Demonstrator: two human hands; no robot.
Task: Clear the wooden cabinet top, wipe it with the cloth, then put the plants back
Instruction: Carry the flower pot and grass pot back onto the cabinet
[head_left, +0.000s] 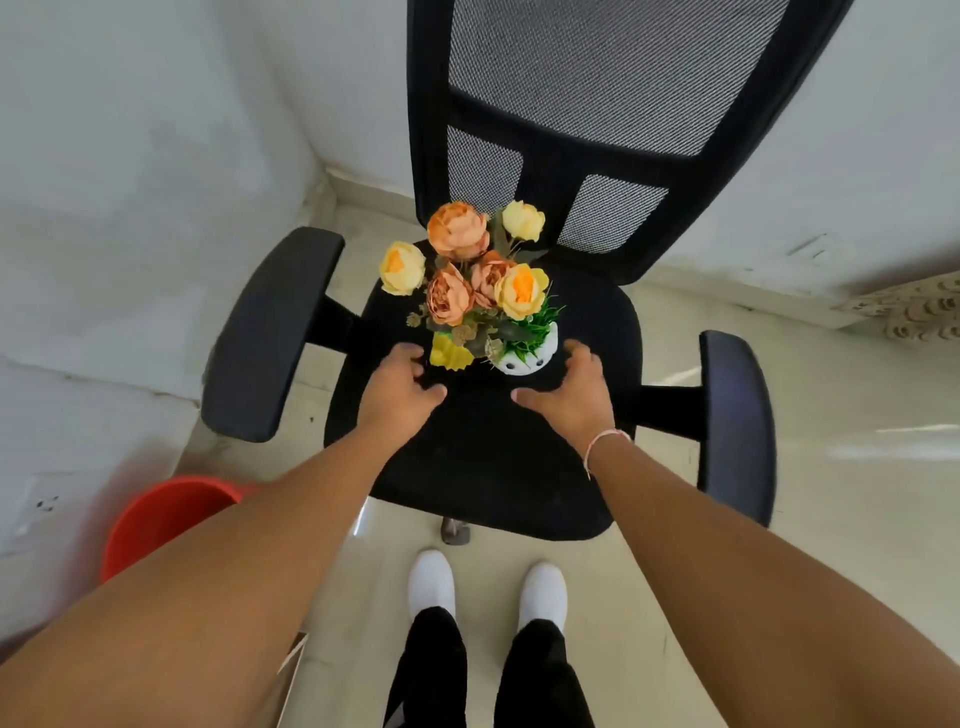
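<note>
Two plants stand side by side on the seat of a black office chair (483, 467). One is a bunch of orange and yellow artificial flowers (467, 265) in a yellow pot (449, 356). The other is a small green plant in a white pot (524, 353), just right of it. My left hand (397, 387) hovers open just left of the yellow pot, fingers spread. My right hand (569, 387), a thin bracelet on its wrist, is open just right of the white pot. Neither hand touches a pot. The wooden cabinet and the cloth are out of view.
The chair has a mesh backrest (613, 78) and two black armrests (270, 332) (737, 421). A red bucket (166, 514) stands on the floor at lower left, near the white wall. My feet in white shoes (485, 587) stand on the pale tiled floor before the chair.
</note>
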